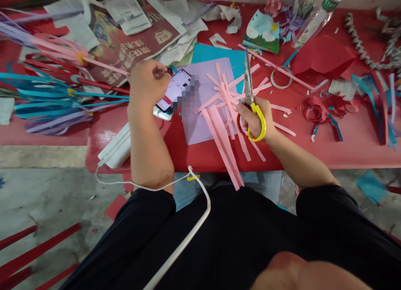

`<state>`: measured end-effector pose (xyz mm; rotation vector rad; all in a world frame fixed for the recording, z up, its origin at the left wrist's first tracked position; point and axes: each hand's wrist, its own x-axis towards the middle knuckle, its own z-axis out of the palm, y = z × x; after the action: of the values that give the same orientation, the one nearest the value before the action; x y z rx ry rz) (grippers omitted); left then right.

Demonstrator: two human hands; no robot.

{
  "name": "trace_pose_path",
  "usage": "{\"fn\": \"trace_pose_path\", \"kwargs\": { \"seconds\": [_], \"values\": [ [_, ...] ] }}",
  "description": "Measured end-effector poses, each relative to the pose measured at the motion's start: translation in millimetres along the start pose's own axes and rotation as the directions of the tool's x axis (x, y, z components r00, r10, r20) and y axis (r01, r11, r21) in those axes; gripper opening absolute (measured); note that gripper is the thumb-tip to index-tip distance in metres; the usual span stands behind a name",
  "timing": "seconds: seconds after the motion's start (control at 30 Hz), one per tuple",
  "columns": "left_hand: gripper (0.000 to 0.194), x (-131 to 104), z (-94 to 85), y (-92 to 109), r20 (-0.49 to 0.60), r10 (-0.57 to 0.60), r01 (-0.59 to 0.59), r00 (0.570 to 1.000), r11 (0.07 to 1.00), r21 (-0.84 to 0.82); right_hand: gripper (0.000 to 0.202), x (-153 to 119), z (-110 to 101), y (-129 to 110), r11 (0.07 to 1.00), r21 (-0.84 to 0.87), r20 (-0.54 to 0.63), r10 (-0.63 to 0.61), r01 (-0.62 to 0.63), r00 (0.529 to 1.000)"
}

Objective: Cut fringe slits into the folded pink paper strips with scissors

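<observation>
My right hand (255, 118) is closed around the yellow and red handles of a pair of scissors (248, 83). The blades are together and point away from me. Beneath and around that hand lie many cut pink paper strips (225, 93), with a wider folded pink strip (222, 146) reaching past the table edge. My left hand (148, 83) is curled with its fingertips pinched, just beside a phone (173, 89) with a lit screen. Whatever those fingers hold, if anything, is too small to make out. Under the strips are purple paper (194, 125) and blue paper (213, 52).
Paper flowers on stems (72, 91) lie at left. A white power bank (115, 146) with a cable sits at the front edge. Farther back are newspaper (128, 16), a tape roll (282, 77), a plastic bottle (321, 20) and red paper (324, 58). Scraps cover the right side.
</observation>
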<state>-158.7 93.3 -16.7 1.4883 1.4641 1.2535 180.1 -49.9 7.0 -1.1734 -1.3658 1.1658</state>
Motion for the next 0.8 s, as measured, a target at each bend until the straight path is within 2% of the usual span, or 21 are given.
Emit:
{"fn": "trace_pose_path", "kwargs": {
  "seconds": [0.1, 0.23, 0.33, 0.53, 0.8],
  "values": [
    [0.014, 8.0, 4.6, -19.0, -0.038, -0.063, 0.070, 0.997, 0.976, 0.208, 0.050, -0.4, 1.3, 4.3, 1.000, -0.031, -0.002, 0.001, -0.001, 1.000],
    [0.018, 8.8, 11.6, -26.7, -0.002, -0.034, 0.033, 0.999, 0.959, 0.281, 0.048, -2.0, 3.5, 6.6, 0.997, -0.082, 0.013, 0.000, 0.001, 1.000],
    [0.017, 5.8, 10.5, -29.3, 0.044, -0.042, 0.029, 0.998, 0.966, 0.256, 0.048, -3.1, 4.3, 6.7, 0.996, -0.091, 0.021, 0.001, 0.001, 1.000],
    [0.035, 3.5, 6.9, -30.3, 0.066, -0.113, 0.109, 0.991, 0.992, 0.069, 0.045, -3.8, 3.9, 10.8, 0.995, -0.096, 0.033, -0.018, 0.021, 0.999],
    [0.036, 13.1, 2.8, -36.3, 0.084, -0.119, 0.110, 0.989, 0.989, 0.101, 0.037, -4.7, 3.5, 11.6, 0.994, -0.105, 0.041, -0.040, 0.044, 0.998]
  ]
}}
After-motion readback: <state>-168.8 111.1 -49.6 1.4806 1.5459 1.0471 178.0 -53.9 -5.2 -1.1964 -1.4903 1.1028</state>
